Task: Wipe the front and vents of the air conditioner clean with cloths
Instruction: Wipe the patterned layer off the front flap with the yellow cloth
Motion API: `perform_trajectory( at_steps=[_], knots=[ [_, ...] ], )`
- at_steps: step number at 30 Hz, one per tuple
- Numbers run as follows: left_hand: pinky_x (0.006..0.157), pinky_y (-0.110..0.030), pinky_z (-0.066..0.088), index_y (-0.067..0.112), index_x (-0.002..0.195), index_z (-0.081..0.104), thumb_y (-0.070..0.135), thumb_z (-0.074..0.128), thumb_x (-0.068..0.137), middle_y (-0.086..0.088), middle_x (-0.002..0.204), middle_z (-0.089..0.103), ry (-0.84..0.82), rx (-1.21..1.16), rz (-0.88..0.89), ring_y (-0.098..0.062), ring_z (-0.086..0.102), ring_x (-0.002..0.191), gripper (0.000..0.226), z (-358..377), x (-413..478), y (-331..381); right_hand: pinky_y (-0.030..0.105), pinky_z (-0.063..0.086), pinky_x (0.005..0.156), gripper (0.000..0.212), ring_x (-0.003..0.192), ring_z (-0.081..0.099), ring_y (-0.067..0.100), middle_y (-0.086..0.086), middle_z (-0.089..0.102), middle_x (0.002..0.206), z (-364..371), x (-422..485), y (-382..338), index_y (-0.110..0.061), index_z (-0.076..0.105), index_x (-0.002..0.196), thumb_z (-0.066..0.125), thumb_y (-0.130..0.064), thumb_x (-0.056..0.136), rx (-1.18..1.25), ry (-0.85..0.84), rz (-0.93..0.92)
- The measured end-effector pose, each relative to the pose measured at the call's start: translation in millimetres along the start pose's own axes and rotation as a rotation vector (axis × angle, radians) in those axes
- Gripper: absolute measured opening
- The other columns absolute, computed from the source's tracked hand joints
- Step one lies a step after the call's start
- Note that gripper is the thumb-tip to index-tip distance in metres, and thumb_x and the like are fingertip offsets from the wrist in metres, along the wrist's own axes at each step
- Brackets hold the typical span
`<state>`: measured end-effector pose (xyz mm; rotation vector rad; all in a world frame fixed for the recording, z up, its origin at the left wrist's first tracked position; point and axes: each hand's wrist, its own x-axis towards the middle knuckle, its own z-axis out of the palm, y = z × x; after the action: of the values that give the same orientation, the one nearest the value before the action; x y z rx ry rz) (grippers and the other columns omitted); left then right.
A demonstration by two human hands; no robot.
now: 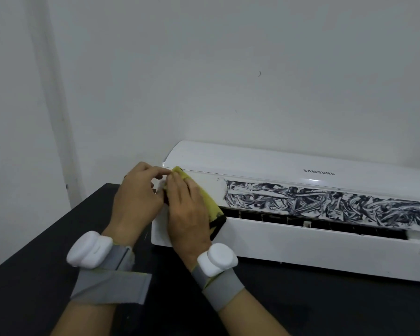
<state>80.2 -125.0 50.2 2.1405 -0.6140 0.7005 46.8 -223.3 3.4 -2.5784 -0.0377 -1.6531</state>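
A white air conditioner (301,248) lies on a black table against the wall. Dark smeared marks (325,202) cover its flap from the middle to the right; the left end of the flap is white. Below the flap runs the open dark vent slot (325,223). My right hand (187,214) presses a yellow cloth (210,202), stained black at its lower edge, against the unit's left end. My left hand (136,200) sits just beside it, its fingertips pinching the cloth's upper corner. White devices on grey straps ride on both wrists.
The black table (46,251) reaches left and toward me, its far-left corner near the wall. A plain white wall (204,81) rises behind the unit. A loose end of grey strap hangs from my left wrist.
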Motion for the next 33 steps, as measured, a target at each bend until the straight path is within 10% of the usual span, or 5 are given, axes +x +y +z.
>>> perform_trajectory(
  at_steps=[12, 29, 33],
  knots=[
    [0.09, -0.023, 0.045, 0.002, 0.115, 0.066, -0.019, 0.06, 0.074, -0.007, 0.111, 0.064, 0.032, -0.091, 0.317, -0.024, 0.06, 0.1, 0.046, 41.2, -14.3, 17.1, 0.03, 0.045, 0.053, 0.034, 0.07, 0.058, 0.023, -0.003, 0.063, 0.125, -32.1, -1.0, 22.3, -0.019, 0.069, 0.112, 0.052, -0.008, 0.085, -0.35, -0.12, 0.277],
    [0.088, -0.043, 0.052, -0.006, 0.118, 0.062, -0.02, 0.062, 0.07, -0.021, 0.124, 0.059, 0.058, 0.05, 0.257, -0.04, 0.054, 0.117, 0.05, 64.9, -35.5, 24.6, 0.032, 0.051, 0.063, 0.052, 0.085, 0.058, 0.026, 0.001, 0.051, 0.139, -74.5, 10.6, 45.8, -0.012, 0.056, 0.128, 0.03, -0.006, 0.084, -0.377, -0.429, 0.26],
    [0.085, -0.047, 0.055, -0.008, 0.119, 0.061, -0.022, 0.063, 0.068, -0.024, 0.125, 0.057, 0.035, 0.059, 0.245, -0.042, 0.053, 0.118, 0.053, 63.2, -35.8, 28.2, 0.038, 0.043, 0.081, 0.057, 0.108, 0.042, 0.03, 0.005, 0.022, 0.154, -71.8, 18.8, 45.6, -0.009, 0.029, 0.143, 0.013, -0.007, 0.088, -0.261, -0.539, 0.226]
  ],
)
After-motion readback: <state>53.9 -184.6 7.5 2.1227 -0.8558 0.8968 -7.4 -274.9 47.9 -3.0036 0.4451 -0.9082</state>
